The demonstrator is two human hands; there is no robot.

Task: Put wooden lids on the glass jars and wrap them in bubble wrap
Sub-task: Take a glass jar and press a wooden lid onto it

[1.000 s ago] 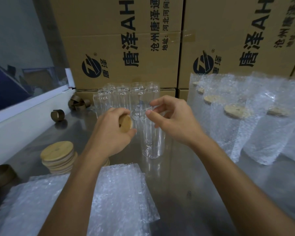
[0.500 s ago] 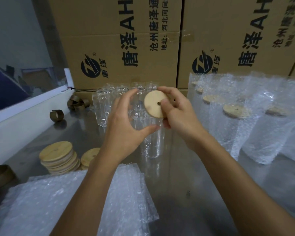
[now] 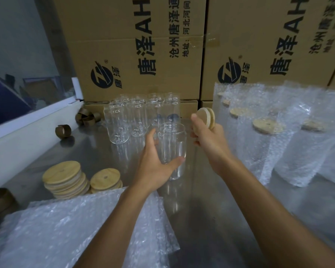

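The steel table (image 3: 211, 219) is hemmed by cardboard cartons (image 3: 135, 45) behind and a white ledge (image 3: 27, 130) on the left; bare metal lies open between the forearms. The left hand (image 3: 155, 163) curls round one upright clear glass jar (image 3: 172, 149), thumb across its front. The right hand (image 3: 207, 136) pinches a round wooden lid (image 3: 205, 118), tilted on edge just right of the jar's open rim. Behind stands a cluster of bare jars (image 3: 135, 117), count unclear. Two stacks of lids (image 3: 66, 178) sit left, beside flat bubble wrap sheets (image 3: 66, 229). At least four wrapped, lidded jars (image 3: 269, 132) stand right.
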